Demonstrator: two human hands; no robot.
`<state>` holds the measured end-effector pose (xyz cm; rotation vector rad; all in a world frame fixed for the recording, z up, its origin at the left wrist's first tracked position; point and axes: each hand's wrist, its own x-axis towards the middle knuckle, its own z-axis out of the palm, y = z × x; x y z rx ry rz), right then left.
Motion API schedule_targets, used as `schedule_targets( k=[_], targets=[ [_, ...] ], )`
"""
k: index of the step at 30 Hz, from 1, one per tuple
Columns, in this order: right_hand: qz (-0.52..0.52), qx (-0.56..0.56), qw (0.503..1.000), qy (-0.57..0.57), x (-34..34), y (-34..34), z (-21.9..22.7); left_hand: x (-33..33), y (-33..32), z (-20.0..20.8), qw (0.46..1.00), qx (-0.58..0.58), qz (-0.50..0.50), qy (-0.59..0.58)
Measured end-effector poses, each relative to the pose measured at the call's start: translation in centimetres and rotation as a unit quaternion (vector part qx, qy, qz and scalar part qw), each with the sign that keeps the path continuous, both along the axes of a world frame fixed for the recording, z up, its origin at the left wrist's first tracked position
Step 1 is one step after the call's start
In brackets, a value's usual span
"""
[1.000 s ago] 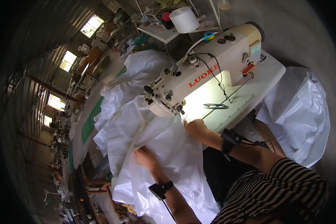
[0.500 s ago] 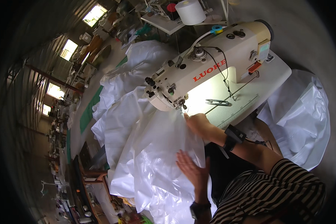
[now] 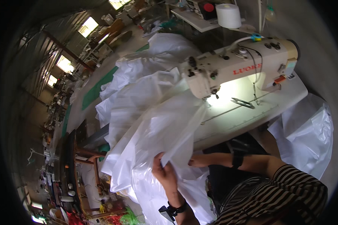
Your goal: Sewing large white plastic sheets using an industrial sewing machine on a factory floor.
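A large, shiny white plastic sheet (image 3: 150,127) runs in folds from the sewing machine (image 3: 244,67) down toward my lap. Its near edge is pinched between thumb and fingers of my left hand (image 3: 164,174), out in front of me. Close by on the right, my right hand (image 3: 200,160) is closed at the sheet's edge, its fingertips partly hidden and blurred. Both hands are now apart from the needle area, where the machine's lamp lights the bed. Thread snips (image 3: 242,103) lie on the machine bed.
More white sheeting (image 3: 304,131) hangs in a bundle on the right. A white thread cone (image 3: 228,16) stands behind the machine. To the left are a green strip (image 3: 99,89) on the floor and a wooden frame (image 3: 95,174) with coloured strands near its base.
Both hands have moved toward me, away from the needle. My left hand went from lying flat on the sheet to pinching its edge. The sheet's near part is lifted, and the view has shifted.
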<state>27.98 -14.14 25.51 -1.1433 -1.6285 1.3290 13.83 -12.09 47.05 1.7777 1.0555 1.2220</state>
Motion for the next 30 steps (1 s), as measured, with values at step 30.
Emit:
schedule_targets(
  k=[30],
  targets=[
    [-0.273, -0.306, 0.876, 0.254, 3.3, -21.1, 8.7, -2.5, -6.7, -6.5, 0.772, -0.017, -0.518, 0.368]
  ],
)
